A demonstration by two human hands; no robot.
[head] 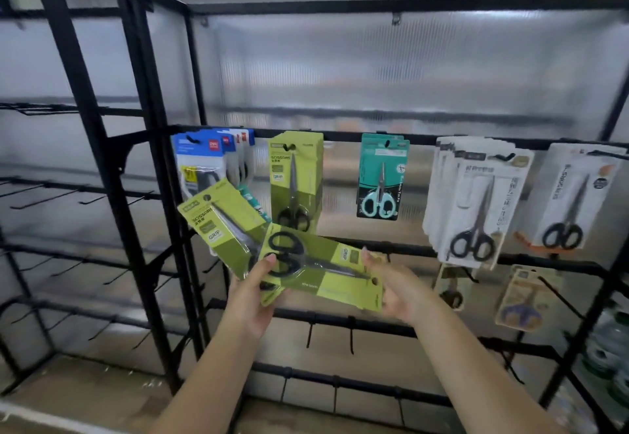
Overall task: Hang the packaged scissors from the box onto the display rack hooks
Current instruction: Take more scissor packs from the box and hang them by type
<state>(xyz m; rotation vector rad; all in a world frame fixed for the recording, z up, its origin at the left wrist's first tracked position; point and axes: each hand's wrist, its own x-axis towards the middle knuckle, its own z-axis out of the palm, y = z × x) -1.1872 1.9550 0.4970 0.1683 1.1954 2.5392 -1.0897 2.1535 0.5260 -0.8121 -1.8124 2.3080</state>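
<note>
The left hand (253,292) grips a fan of olive-green scissor packs, thumb curled over the front near the black handles, fingers hidden behind the card. One tilted green pack (223,226) leans toward 11 o'clock, its glossy blister catching light over a steel blade. A second, the front green pack (323,270), lies almost flat, blades pointing toward 3 o'clock, black oval handle loops at its left end. The right hand (396,285) holds that pack's right end: fingertips press on the front edge, the thumb is out of sight behind, so how tightly it pinches cannot be told.

Behind them stands the black metal display rack (425,139), built of square tubes with thin wire hooks, backed by ribbed translucent plastic sheet. At 12 o'clock from the hands, a hung stack of green packs (296,178) sits upright on 1 hook. At 11 o'clock hang blue-and-white packs (204,158), partly covered by the tilted pack. At 1 o'clock a teal pack (381,176) shows mint-handled scissors. At 2 o'clock white packs (480,202) carry black-handled scissors, with another white pack (575,195) further right. At 3 o'clock, on a lower bar, a beige pack (520,297) hangs, blurred. Bare hooks (351,338) jut out at 6 o'clock below the hands
</note>
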